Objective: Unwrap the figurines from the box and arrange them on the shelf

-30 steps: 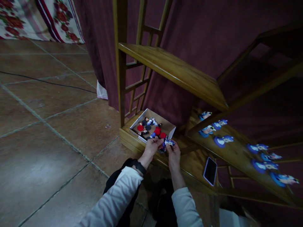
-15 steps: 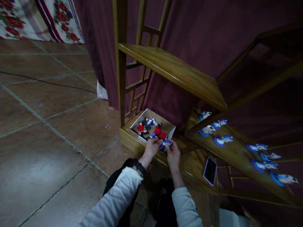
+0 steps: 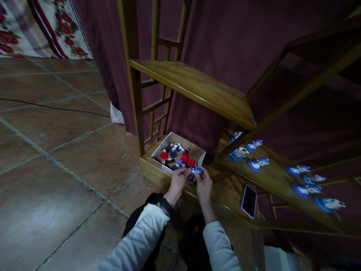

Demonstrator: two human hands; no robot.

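Observation:
Both of my hands meet at the near right corner of a shallow cardboard box (image 3: 197,150). Between them is a small blue-and-white figurine (image 3: 196,170) on a round base. My right hand (image 3: 205,182) pinches it from the right. My left hand (image 3: 180,180) has its fingers closed against its left side. Inside the box lie several more figurines (image 3: 178,146), some dark, some blue and white, with red bases (image 3: 184,157) and dark round bases showing.
The box stands on the low board of a wooden shelf (image 3: 194,84). A phone (image 3: 249,201) lies to its right. Several blue-based figurines (image 3: 258,163) stand on the right-hand shelf board. A dark cable (image 3: 56,108) crosses the tiled floor at left.
The view has shifted slightly, so the shelf and figurines sit further left. My hands still hold the same figurine together, with little visible change in grip.

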